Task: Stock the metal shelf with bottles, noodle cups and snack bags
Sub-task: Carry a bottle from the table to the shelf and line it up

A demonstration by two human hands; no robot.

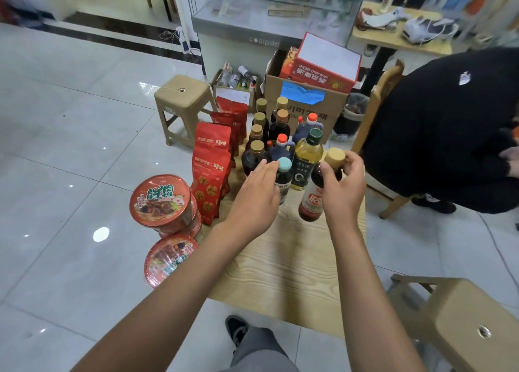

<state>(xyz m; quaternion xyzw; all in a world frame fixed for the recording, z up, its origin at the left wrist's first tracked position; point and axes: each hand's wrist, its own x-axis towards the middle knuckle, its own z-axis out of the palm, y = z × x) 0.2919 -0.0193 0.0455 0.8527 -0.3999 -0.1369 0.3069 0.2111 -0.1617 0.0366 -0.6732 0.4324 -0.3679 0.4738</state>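
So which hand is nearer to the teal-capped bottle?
Left. The left hand reaches over the teal-capped bottle, fingertips at its cap. The right hand is off to its right, gripping a gold-capped bottle.

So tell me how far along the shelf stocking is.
No metal shelf is in view, so nothing shows as stocked. In hand: the right hand grips a gold-capped bottle, and the left hand reaches over a teal-capped bottle. Left: the other bottles, red snack bags and noodle cups on the wooden board.
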